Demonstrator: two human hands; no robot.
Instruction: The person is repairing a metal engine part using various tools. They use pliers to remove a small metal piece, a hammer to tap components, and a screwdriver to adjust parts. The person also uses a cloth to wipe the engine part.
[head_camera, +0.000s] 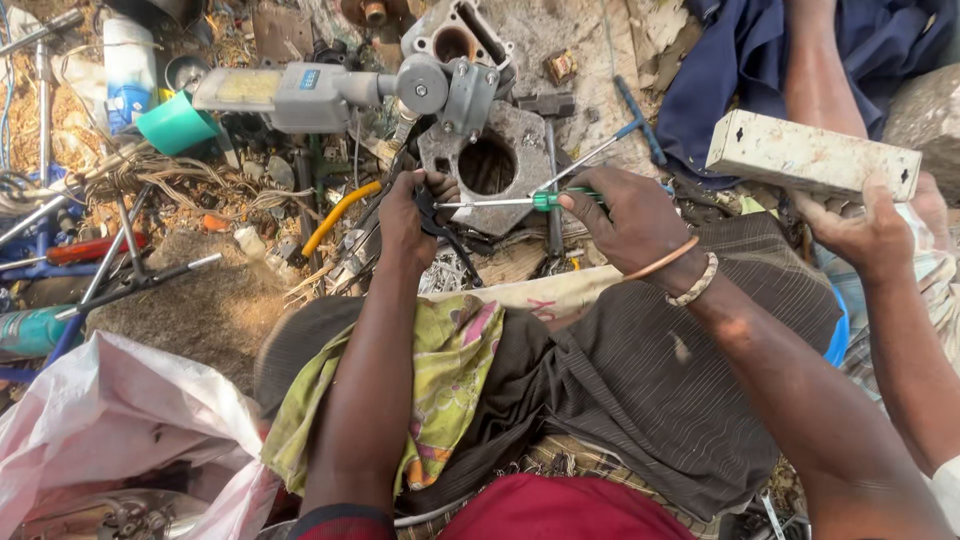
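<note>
Screwdriver (500, 202): green handle, long axis near horizontal, tip pointing left. Right hand (630, 220) wrapped tight round the handle. Left hand (408, 215) at the tip end, fingers closed on a small black part (428, 212). Grey metal casting (490, 160) just beyond the shaft. A co-worker's hand (868, 232) holds a white metal box (812, 157), well right of the grip.

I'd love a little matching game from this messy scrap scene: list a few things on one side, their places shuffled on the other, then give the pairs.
Things:
1. green-handled screwdriver
2. teal plastic cup
3. long white metal box
4. white plastic bag

Places:
A. lower left corner
B. in another person's hand, far right
C. in the right hand
D. upper left, among wires

Pairs: 1-C, 2-D, 3-B, 4-A
</note>
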